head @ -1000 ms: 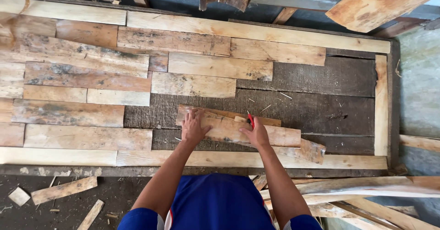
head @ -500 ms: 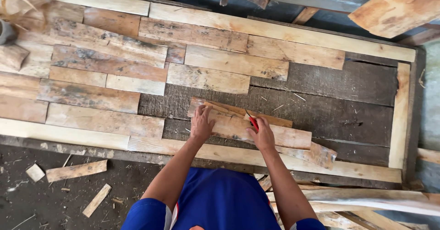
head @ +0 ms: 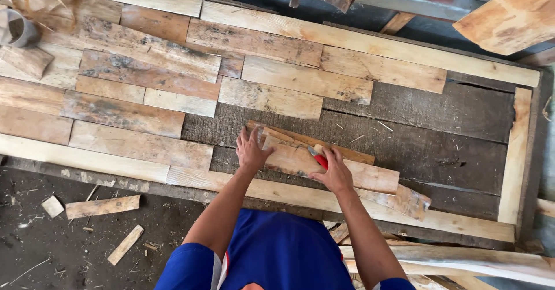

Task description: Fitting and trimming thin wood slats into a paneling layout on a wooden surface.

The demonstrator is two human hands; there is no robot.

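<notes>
My left hand (head: 251,150) presses flat on the left end of a loose wooden plank (head: 358,174) that lies slanted across the dark backing board (head: 439,145). My right hand (head: 333,173) rests on the same plank a little to the right and grips a small red tool (head: 319,160), its tip touching the wood. A thinner strip (head: 347,152) pokes out from under the plank's far edge. Rows of fitted weathered planks (head: 144,70) cover the panel's left and upper part, inside a pale wooden frame (head: 523,151).
Short offcuts (head: 102,207) and chips lie on the dirty floor at lower left. A grey can (head: 17,29) stands at the upper left. Loose boards lean at the top right (head: 511,18) and more lie at the lower right (head: 462,261).
The view has shifted slightly, so the panel sits lower and more slanted. Both hands stay on the loose plank, the right one with the red tool.
</notes>
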